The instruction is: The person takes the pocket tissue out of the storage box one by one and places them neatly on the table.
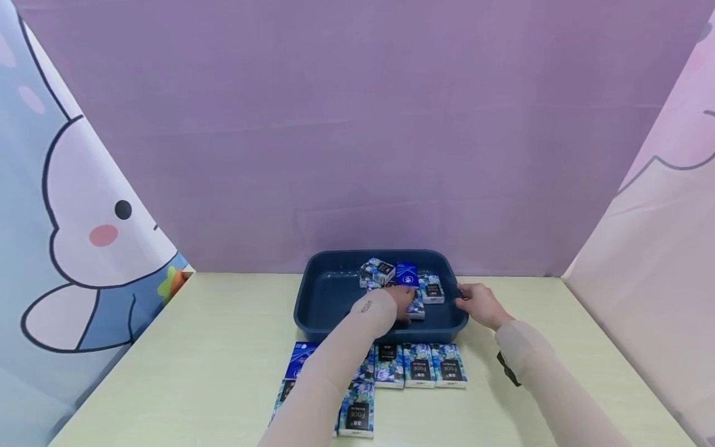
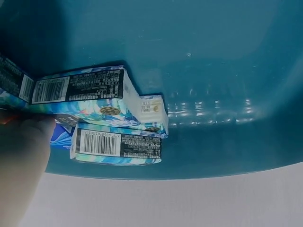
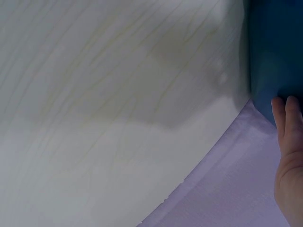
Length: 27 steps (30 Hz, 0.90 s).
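A dark blue plastic tub (image 1: 329,332) stands at the back of the table, with several floral tissue packs (image 1: 432,289) and a plain blue pack (image 1: 406,273) in its right half. My left hand (image 1: 401,299) reaches over the front rim, its fingertips down among these packs. The left wrist view shows that hand (image 2: 21,161) at the lower left, right at a barcoded tissue pack (image 2: 85,92); whether it pinches one I cannot tell. My right hand (image 1: 481,304) grips the tub's right rim. In the right wrist view, two of its fingers (image 3: 293,118) lie along the blue wall.
In front of the tub, more tissue packs (image 1: 389,366) lie side by side on the pale table (image 1: 234,347), with a second row nearer, partly behind my left forearm. A blue pack (image 1: 300,359) ends the back row at left. Purple cloth (image 1: 357,136) hangs behind.
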Available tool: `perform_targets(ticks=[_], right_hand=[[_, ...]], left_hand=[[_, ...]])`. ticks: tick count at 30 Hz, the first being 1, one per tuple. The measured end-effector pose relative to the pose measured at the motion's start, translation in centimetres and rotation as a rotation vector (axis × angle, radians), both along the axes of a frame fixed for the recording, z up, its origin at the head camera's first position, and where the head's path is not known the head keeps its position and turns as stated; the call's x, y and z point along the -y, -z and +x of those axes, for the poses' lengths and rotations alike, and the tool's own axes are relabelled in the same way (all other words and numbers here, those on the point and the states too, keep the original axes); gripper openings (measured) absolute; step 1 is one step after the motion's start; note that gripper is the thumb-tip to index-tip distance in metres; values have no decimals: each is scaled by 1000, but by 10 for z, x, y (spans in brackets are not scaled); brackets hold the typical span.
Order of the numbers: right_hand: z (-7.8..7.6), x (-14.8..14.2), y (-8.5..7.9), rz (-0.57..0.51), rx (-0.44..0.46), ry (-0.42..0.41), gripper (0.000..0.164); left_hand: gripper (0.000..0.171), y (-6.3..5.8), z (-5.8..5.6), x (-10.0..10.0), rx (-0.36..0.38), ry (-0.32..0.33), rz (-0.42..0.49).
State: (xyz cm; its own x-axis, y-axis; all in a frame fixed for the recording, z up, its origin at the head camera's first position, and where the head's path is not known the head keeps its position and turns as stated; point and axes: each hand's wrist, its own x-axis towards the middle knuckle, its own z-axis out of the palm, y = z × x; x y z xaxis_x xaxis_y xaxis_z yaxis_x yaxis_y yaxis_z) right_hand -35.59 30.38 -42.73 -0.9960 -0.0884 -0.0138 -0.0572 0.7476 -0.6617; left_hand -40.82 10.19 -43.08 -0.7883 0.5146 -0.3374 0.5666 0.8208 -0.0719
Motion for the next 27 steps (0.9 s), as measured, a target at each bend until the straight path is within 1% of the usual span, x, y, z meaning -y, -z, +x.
perform_targets(ticks=[3, 7, 11, 15, 18, 21, 24, 27], right_hand=[[0, 1, 0, -4, 8, 3, 47], [0, 2, 1, -3, 17, 5, 46], [-1, 2, 1, 0, 6, -3, 46], [-1, 0, 1, 6, 7, -12, 47], [-3, -1, 0, 17, 12, -13, 47], [-5, -2, -1, 27, 10, -7, 47], [-7, -1, -1, 23, 25, -7, 47], [-9, -2, -5, 14, 22, -8, 47]], left_hand=[[76, 0, -2, -1, -23, 36, -30], [75, 2, -7, -2, -60, 97, -75], [74, 4, -9, -3, -92, 122, -96], [73, 2, -8, -3, -104, 139, -109], [73, -3, -8, -1, -110, 149, -96], [74, -10, -9, 3, -114, 147, -64], [74, -18, -8, 10, -101, 154, -46], [75, -29, -10, 16, -99, 165, -36]])
